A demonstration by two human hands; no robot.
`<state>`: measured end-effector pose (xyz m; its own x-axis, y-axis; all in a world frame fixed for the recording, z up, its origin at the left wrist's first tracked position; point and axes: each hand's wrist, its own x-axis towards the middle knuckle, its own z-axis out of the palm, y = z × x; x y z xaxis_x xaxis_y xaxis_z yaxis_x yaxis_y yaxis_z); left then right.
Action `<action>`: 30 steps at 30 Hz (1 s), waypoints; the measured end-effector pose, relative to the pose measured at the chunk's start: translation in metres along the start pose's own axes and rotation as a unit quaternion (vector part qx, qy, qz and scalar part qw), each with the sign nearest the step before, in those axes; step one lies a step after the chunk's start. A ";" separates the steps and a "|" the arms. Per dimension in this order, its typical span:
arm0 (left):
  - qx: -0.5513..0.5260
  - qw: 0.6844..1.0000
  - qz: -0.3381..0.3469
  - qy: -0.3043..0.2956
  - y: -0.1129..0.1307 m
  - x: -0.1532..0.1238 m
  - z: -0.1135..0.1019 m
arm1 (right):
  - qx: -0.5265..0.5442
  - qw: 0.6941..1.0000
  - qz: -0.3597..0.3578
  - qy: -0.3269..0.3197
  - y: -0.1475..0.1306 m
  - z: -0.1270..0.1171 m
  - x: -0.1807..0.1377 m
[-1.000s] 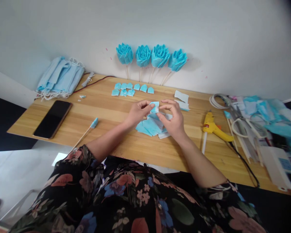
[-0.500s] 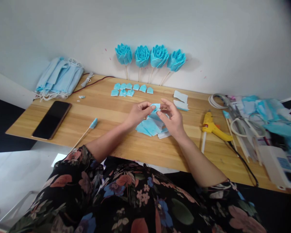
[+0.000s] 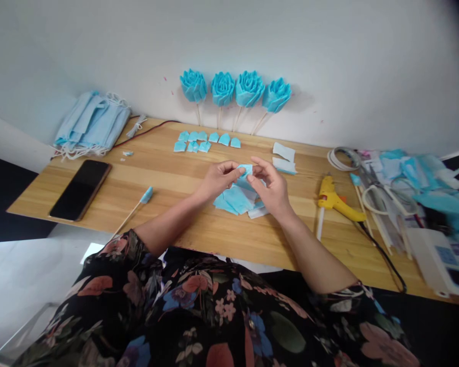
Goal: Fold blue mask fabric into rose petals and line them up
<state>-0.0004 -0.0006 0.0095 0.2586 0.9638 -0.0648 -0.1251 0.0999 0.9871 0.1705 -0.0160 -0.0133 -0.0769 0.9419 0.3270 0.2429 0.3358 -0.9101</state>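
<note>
A small piece of blue mask fabric (image 3: 246,169) is pinched between the fingertips of my left hand (image 3: 221,178) and my right hand (image 3: 270,186). Its lower part is partly covered by my thumbs. Beneath my hands lies a loose pile of cut blue and white fabric pieces (image 3: 233,199). Further back on the table, several folded blue petals (image 3: 213,137) lie in two rows. Two white fabric strips (image 3: 284,152) rest beyond my right hand. To the left lies a stick with a blue bud (image 3: 147,195) on its tip.
Several blue fabric roses (image 3: 250,89) on sticks lean against the wall. A stack of face masks (image 3: 94,120) and a phone (image 3: 80,190) are at the left. At the right are a yellow glue gun (image 3: 331,192), scissors (image 3: 378,198), a cable coil (image 3: 344,159) and a white power box (image 3: 436,260).
My hands stay nearly in place, with only slight finger movement on the fabric piece. The whole view has shifted a little.
</note>
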 end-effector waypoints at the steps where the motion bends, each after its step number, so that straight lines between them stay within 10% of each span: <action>1: 0.002 1.000 -0.001 0.000 0.000 0.000 0.000 | 0.001 1.000 0.000 -0.001 0.000 0.000 0.000; 30: -0.014 1.000 -0.011 0.006 0.001 0.001 -0.003 | 0.033 0.999 0.015 -0.026 -0.008 -0.003 0.001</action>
<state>-0.0032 0.0017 0.0098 0.2492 0.9644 -0.0880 -0.1468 0.1275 0.9809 0.1711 -0.0179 -0.0046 -0.1211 0.9499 0.2880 0.1813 0.3064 -0.9345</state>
